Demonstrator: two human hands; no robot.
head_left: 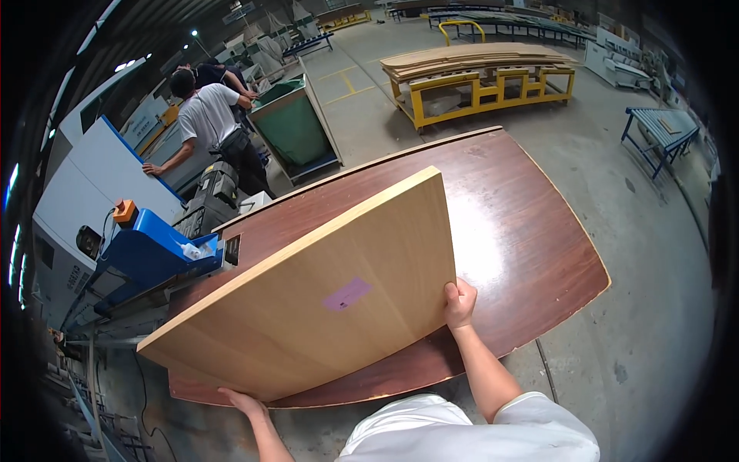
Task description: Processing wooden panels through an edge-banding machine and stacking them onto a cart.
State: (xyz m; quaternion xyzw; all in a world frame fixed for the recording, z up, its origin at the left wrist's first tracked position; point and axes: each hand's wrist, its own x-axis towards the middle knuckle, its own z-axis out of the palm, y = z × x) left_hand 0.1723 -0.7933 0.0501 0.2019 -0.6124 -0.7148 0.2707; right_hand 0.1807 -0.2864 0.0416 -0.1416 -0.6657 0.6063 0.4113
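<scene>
A large light-wood panel point(308, 331) stands tilted on its long edge over a reddish-brown tabletop point(539, 231). A pink-purple label point(347, 294) sits near the middle of its face. My right hand point(460, 302) grips the panel's right edge, thumb on the near face and the other fingers mostly hidden behind it. My left hand point(245, 402) is at the lower edge toward the left, fingers stretched along and under the panel; part of that hand is hidden by the panel.
A blue machine part point(154, 239) with an orange button box point(124, 211) adjoins the table's left end. Two people point(212, 115) stand beyond it, near a green-lined bin point(292, 131). A yellow cart point(485, 94) carries stacked boards. A blue roller stand point(660, 127) is at right.
</scene>
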